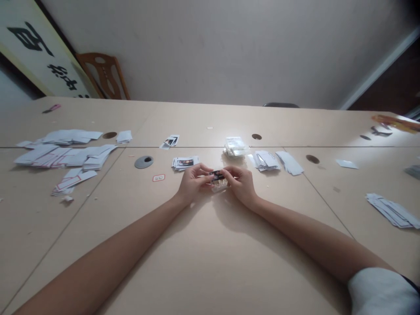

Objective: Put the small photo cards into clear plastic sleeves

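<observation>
Between my two hands is a small dark photo card, seen at the middle of the table. My left hand (193, 183) pinches the left side of the photo card (216, 176), and my right hand (243, 183) pinches its right side. Just under the card shows a clear, shiny plastic piece (220, 188); whether it is held too, I cannot tell. Beyond my left hand lies a stack of white-bordered photo cards (184, 163). A pile of clear plastic sleeves (235, 146) sits beyond my right hand.
White paper slips (62, 155) are heaped at the left. More white cards (267, 161) lie right of the sleeves, with another stack (392, 211) far right. A red-bordered label (159, 178), a grey grommet (144, 162) and pink-handled scissors (52, 108) are on the left side.
</observation>
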The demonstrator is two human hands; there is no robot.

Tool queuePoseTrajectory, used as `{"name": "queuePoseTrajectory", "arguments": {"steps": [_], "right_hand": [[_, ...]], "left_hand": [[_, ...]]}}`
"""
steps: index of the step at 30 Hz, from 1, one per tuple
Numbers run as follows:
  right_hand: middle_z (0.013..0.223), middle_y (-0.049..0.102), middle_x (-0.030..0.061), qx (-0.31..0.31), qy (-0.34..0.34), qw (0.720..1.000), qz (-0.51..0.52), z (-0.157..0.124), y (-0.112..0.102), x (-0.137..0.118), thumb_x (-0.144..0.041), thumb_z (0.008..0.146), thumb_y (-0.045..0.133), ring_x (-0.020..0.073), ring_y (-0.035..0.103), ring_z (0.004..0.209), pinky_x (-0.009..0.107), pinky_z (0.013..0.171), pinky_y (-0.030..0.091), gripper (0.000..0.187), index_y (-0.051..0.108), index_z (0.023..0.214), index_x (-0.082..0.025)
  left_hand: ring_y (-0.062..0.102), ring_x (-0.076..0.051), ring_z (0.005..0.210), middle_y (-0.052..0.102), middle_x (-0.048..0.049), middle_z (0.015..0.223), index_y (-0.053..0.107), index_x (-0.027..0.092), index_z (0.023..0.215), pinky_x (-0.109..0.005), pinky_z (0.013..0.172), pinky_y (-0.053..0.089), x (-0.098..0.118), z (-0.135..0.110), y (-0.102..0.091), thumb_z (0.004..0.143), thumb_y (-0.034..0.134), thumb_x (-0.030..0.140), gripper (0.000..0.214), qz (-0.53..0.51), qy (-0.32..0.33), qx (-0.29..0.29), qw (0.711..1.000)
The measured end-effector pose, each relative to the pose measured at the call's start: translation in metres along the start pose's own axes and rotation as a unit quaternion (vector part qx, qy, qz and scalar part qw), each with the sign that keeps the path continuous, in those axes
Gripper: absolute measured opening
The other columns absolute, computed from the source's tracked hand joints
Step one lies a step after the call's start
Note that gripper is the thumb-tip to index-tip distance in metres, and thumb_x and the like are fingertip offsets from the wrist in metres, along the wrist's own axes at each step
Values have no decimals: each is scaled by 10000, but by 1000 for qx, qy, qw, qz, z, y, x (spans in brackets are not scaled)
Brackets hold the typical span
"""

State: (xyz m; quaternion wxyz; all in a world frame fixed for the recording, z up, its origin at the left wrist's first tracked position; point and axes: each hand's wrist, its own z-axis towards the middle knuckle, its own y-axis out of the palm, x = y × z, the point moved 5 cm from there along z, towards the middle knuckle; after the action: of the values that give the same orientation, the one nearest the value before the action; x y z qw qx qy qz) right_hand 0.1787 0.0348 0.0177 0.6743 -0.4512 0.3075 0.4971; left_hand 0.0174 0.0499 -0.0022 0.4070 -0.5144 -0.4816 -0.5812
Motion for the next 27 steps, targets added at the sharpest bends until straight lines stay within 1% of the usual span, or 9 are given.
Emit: {"name": "queuePoseTrajectory", "arguments": {"steps": [6,13,17,20,27], "right_hand": [[660,702,27,5,1,999,-35,-1,-2,-1,-311,866,578,143,608,547,239,519,447,218,723,782,-173],[650,701,20,17,-24,997,-64,-2,-2,-3,-304,855,595,133,594,520,238,511,440,194,723,773,-183],[661,704,18,18,-10,998,-56,-3,-1,1,-303,841,613,126,578,495,233,479,422,173,716,780,-178],[672,707,16,20,-13,997,-69,-3,-1,2,-288,836,614,122,577,499,232,493,425,158,713,779,-179],[625,686,10,29,-32,994,-104,-3,0,0,-290,827,621,112,546,462,231,485,408,155,704,764,-175]], "left_hand": [[667,-156,662,712,-41,776,621,138,787,-288,592,588,-1,0,0,601,817,314,322,-8,-5,9,1000],[672,-156,658,711,-40,769,617,135,787,-289,592,596,-1,0,0,593,816,316,332,-12,-7,7,1000],[674,-158,669,710,-37,764,618,135,788,-286,599,596,-1,0,1,590,819,319,336,-13,-8,8,1000],[677,-161,681,710,-40,767,619,134,785,-287,605,597,-1,0,1,587,822,322,340,-13,-9,7,1000],[669,-154,655,708,-36,763,618,135,786,-287,598,596,1,-1,1,597,822,326,337,-7,-6,5,1000]]}}
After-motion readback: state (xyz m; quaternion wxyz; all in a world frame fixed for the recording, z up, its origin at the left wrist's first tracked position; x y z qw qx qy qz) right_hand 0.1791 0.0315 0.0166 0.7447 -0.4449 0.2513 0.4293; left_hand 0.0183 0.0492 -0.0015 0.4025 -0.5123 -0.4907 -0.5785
